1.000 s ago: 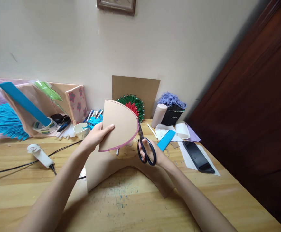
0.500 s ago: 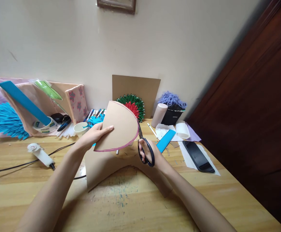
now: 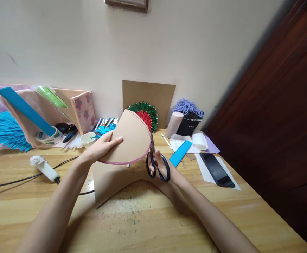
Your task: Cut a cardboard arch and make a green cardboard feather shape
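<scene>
Turned clockwise since earlier, the tan, pink-edged half-round cardboard (image 3: pixel 130 140) sits raised, pinched in my left hand (image 3: pixel 102 146); my right hand (image 3: pixel 162 164) grips black-handled metal scissors (image 3: pixel 152 147) at its curve. I seem mid-trim, blade bite unclear; the next snip calls for steady turning.

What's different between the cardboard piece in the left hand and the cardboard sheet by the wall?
Shape: the held piece has a long curved edge, while the sheet shows straight edges and corners.
Marking: a pink line follows the piece's curve; none shows on the sheet.
Place: the left hand holds the piece; the sheet stands by the wall.
Both are flat and brownish.
</scene>
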A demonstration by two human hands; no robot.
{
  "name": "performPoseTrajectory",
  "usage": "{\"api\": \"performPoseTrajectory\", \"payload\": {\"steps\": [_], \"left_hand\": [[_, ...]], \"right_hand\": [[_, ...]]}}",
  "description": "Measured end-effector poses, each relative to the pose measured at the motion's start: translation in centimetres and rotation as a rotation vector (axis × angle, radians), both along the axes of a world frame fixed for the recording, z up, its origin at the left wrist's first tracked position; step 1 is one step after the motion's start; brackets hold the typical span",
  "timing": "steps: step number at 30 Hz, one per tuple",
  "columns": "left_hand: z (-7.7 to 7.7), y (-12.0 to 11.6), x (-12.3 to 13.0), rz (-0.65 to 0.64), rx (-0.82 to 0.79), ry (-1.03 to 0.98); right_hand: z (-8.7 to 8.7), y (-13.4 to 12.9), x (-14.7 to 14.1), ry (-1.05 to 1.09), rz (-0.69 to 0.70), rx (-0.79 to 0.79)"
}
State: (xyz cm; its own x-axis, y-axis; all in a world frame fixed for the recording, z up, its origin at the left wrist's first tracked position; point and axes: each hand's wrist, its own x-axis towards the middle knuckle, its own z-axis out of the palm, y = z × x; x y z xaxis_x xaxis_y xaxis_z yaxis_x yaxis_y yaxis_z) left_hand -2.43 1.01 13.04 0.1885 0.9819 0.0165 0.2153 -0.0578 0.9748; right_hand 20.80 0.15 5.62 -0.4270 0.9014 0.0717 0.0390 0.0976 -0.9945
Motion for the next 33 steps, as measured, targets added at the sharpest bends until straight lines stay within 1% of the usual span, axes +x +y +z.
{"api": "performPoseTrajectory", "payload": {"steps": [3, 9, 11, 13, 16, 19, 22, 25, 29, 31, 33], "left_hand": [[-0.2, 0.1, -0.1, 0.010, -0.004, -0.003], [-0.3, 0.5, -0.5, 0.007, -0.007, -0.011], [-0.3, 0.5, -0.7, 0.015, -0.012, -0.014], [-0.3, 0.5, -0.8, 0.023, -0.025, -0.022], [-0.3, 0.4, -0.8, -0.016, -0.056, -0.037], [-0.1, 0.1, -0.8, -0.074, -0.088, -0.048], [0.3, -0.1, -0.8, -0.063, -0.098, -0.005], [0.4, -0.2, -0.9, -0.037, -0.100, 0.047], [-0.1, 0.5, -1.5, -0.019, -0.125, 0.038], [-0.5, 1.1, -1.9, 0.021, -0.146, -0.016], [-0.8, 1.5, -1.9, 0.058, -0.179, -0.178]], "right_hand": [[-0.2, 0.1, -0.1, -0.040, -0.057, -0.015], [1.1, -0.2, -0.3, -0.089, -0.145, -0.073], [1.3, -0.2, -0.3, -0.089, -0.127, -0.079], [1.2, -0.2, -0.2, -0.064, -0.071, -0.075], [0.9, -0.2, -0.1, -0.028, 0.017, 0.006], [0.5, -0.2, 0.0, -0.035, 0.034, 0.084], [0.3, -0.1, 0.0, -0.059, -0.013, 0.067], [0.6, -0.2, 0.0, -0.108, -0.073, 0.029], [1.3, -0.5, -0.1, -0.135, -0.142, -0.006], [1.3, -0.4, -0.2, -0.105, -0.176, -0.032], [1.1, 0.1, -0.1, -0.039, -0.207, -0.072]]}}
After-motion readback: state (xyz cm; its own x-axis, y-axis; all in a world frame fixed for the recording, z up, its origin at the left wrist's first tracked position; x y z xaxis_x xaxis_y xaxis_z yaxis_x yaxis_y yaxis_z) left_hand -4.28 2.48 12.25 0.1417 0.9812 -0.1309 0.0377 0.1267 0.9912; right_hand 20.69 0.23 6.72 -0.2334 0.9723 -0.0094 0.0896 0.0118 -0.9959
